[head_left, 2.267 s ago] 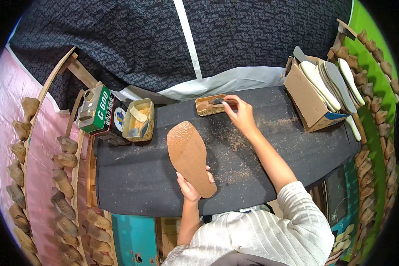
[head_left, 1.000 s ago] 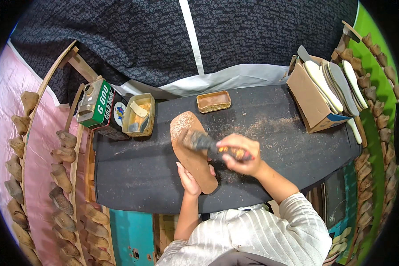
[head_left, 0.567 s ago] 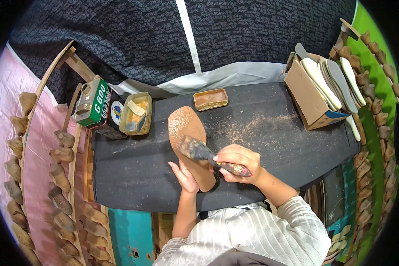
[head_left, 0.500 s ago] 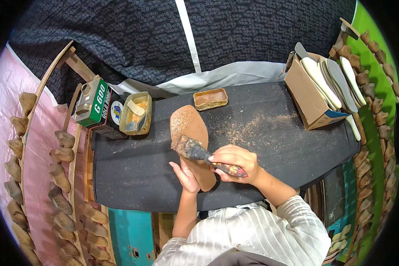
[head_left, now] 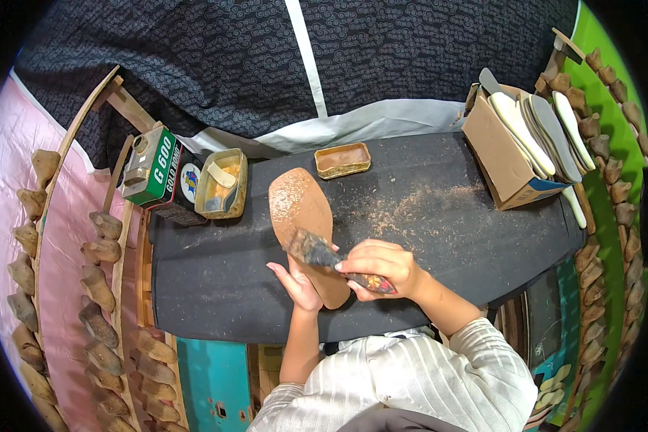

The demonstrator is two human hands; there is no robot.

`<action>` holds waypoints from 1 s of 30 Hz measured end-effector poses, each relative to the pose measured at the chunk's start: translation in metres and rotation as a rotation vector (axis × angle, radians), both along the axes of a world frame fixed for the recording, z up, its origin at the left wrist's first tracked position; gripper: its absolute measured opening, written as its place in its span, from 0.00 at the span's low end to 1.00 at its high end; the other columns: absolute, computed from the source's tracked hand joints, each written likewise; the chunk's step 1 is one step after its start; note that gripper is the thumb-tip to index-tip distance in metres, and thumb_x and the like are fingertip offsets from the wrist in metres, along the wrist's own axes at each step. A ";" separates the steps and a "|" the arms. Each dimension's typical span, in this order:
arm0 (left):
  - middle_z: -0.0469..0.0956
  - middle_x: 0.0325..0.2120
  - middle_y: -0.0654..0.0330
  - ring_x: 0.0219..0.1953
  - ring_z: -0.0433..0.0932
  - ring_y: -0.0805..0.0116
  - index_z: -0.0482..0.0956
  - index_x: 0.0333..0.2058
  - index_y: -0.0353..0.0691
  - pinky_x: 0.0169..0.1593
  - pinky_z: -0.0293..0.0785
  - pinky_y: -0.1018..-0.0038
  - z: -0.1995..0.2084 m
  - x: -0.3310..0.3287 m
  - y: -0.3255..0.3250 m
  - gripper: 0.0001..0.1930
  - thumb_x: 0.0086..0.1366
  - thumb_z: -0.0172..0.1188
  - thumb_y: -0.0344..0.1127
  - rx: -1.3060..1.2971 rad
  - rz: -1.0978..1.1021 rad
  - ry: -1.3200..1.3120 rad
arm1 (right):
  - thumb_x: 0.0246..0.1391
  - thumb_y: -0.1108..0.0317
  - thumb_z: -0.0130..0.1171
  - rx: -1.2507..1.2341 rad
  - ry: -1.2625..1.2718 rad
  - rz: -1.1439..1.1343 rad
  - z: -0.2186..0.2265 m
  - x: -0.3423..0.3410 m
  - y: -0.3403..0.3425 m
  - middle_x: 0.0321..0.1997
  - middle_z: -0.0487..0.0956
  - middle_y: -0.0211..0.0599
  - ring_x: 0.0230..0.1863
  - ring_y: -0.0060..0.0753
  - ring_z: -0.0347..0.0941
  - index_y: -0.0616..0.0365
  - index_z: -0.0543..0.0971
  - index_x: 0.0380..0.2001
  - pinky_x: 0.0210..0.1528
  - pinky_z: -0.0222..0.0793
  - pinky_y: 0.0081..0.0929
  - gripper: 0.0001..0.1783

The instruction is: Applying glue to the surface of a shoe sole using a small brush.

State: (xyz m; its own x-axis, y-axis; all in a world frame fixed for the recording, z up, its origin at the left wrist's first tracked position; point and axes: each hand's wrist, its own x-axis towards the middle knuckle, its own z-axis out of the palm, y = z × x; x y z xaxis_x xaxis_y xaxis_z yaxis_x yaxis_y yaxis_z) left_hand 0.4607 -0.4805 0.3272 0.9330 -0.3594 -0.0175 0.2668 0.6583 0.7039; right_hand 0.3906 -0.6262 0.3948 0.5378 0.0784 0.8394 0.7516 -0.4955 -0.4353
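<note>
A tan shoe sole [head_left: 299,201] is held over the middle of the table, its wide toe end pointing away from me. Wet-looking shine covers part of the toe end. My left hand [head_left: 300,288] holds the sole from beneath; its thumb sticks out at the left edge and the other fingers are hidden. My right hand [head_left: 387,268] is closed round the handle of a flat brush [head_left: 313,248], whose dark, crusted bristles lie against the middle of the sole.
On the dark table [head_left: 223,288] stand a shallow tray [head_left: 343,170], a tub with scrapers [head_left: 212,205] and a metal can [head_left: 155,176]. A carton [head_left: 504,169] of insoles stands at right. Crumbs [head_left: 417,209] litter the cloth. Racks of wooden shoe lasts [head_left: 97,288] flank both sides.
The brush has slid down the sole, a little nearer to me and to the left. The sole's toe end has shifted slightly left.
</note>
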 end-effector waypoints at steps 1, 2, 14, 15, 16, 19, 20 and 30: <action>0.70 0.46 0.50 0.41 0.73 0.58 0.57 0.57 0.40 0.49 0.68 0.66 -0.009 0.007 0.007 0.46 0.57 0.18 0.73 -0.028 -0.105 -0.085 | 0.34 0.76 0.64 -0.018 0.031 0.047 -0.001 -0.002 -0.001 0.27 0.77 0.39 0.27 0.39 0.74 0.65 0.78 0.33 0.30 0.72 0.30 0.16; 0.70 0.46 0.51 0.43 0.72 0.58 0.57 0.58 0.41 0.51 0.67 0.65 -0.010 0.010 0.010 0.46 0.57 0.19 0.74 -0.055 -0.211 -0.170 | 0.32 0.76 0.64 -0.044 0.015 0.104 -0.003 -0.002 -0.004 0.27 0.77 0.39 0.26 0.38 0.74 0.65 0.78 0.32 0.29 0.72 0.29 0.17; 0.72 0.36 0.48 0.30 0.75 0.58 0.60 0.53 0.38 0.33 0.75 0.66 0.004 0.008 0.008 0.47 0.56 0.19 0.75 -0.125 -0.209 -0.065 | 0.33 0.76 0.65 -0.079 0.038 0.140 -0.001 -0.005 -0.005 0.27 0.77 0.38 0.27 0.39 0.74 0.64 0.79 0.32 0.30 0.72 0.30 0.16; 0.72 0.36 0.48 0.30 0.75 0.58 0.60 0.53 0.38 0.33 0.75 0.66 0.004 0.008 0.008 0.47 0.56 0.19 0.75 -0.124 -0.206 -0.066 | 0.33 0.76 0.65 -0.079 0.037 0.142 -0.002 -0.007 -0.008 0.27 0.77 0.38 0.27 0.39 0.74 0.64 0.79 0.32 0.30 0.72 0.30 0.16; 0.72 0.35 0.48 0.28 0.75 0.58 0.61 0.53 0.37 0.30 0.75 0.67 0.003 0.009 0.007 0.47 0.55 0.19 0.76 -0.044 -0.117 -0.067 | 0.32 0.75 0.66 -0.072 0.081 0.193 -0.004 -0.008 -0.014 0.29 0.76 0.39 0.29 0.39 0.74 0.62 0.78 0.34 0.32 0.72 0.30 0.18; 0.72 0.34 0.48 0.25 0.75 0.58 0.61 0.52 0.37 0.26 0.74 0.67 0.008 0.010 -0.001 0.47 0.55 0.19 0.76 -0.014 0.066 0.080 | 0.32 0.74 0.67 -0.080 0.086 0.172 -0.002 -0.007 -0.014 0.30 0.76 0.39 0.30 0.39 0.74 0.61 0.78 0.35 0.31 0.72 0.30 0.20; 0.72 0.34 0.49 0.23 0.74 0.58 0.61 0.52 0.36 0.25 0.73 0.67 0.010 0.010 -0.004 0.47 0.55 0.19 0.76 -0.062 0.164 0.226 | 0.32 0.74 0.67 -0.063 0.040 0.136 0.000 -0.005 -0.011 0.28 0.76 0.38 0.28 0.39 0.74 0.61 0.78 0.35 0.30 0.71 0.30 0.19; 0.72 0.34 0.49 0.25 0.74 0.58 0.61 0.53 0.39 0.31 0.73 0.66 0.020 0.004 -0.002 0.44 0.58 0.19 0.73 -0.171 0.137 0.322 | 0.29 0.73 0.61 0.018 0.021 -0.014 0.007 -0.002 -0.021 0.23 0.76 0.38 0.21 0.35 0.72 0.63 0.79 0.26 0.24 0.68 0.28 0.14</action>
